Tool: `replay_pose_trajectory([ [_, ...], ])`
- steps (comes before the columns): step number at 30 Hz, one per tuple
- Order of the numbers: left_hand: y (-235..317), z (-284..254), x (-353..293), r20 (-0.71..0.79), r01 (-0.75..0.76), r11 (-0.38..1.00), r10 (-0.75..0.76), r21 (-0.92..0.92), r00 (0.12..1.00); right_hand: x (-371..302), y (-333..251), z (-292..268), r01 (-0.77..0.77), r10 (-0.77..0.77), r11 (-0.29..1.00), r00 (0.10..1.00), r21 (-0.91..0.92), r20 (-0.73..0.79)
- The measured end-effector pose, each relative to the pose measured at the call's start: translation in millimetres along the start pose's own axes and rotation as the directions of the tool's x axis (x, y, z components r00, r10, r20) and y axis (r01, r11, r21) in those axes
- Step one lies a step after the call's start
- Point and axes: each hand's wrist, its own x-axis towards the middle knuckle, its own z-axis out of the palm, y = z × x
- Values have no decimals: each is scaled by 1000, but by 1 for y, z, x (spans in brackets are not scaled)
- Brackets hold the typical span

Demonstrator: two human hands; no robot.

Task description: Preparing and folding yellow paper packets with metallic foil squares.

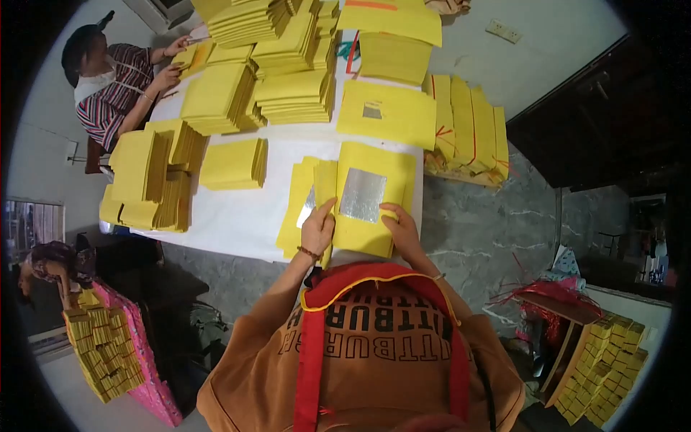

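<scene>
In front of me on the white-covered table lies a yellow paper sheet (360, 234) with a silver foil square (363, 193) on its face. My left hand (318, 230), with a beaded bracelet at the wrist, is closed on the sheet's left side, where a narrow yellow flap stands up. Over the right side of the sheet is my right hand (403, 227); its fingers are bent and a little apart, touching the paper beside the foil's right edge. More yellow sheets (291, 227) lie left of my left hand, with a bit of foil showing.
Tall stacks of folded yellow paper (219, 97) fill the table's far and left parts. Tied bundles (468, 133) stand at its right edge. A person (119, 86) handles yellow paper at the far left; another person (61, 270) is beside a pink-edged container of bundles (104, 353).
</scene>
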Motion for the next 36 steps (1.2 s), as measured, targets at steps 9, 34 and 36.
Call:
replay_pose_trajectory([
  [9, 6, -20, 5, -47, 20, 998, -23, -57, 999, 4, 2, -2, -136, 134, 984, 991, 112, 27],
  [34, 25, -53, -6, 193, -33, 773, -117, 634, 974, 5, -7, 0, -181, 182, 966, 983, 187, 14],
  [36, 21, -51, -9, 218, -43, 739, -142, 672, 966, 5, -8, 2, -180, 176, 965, 984, 191, 37],
])
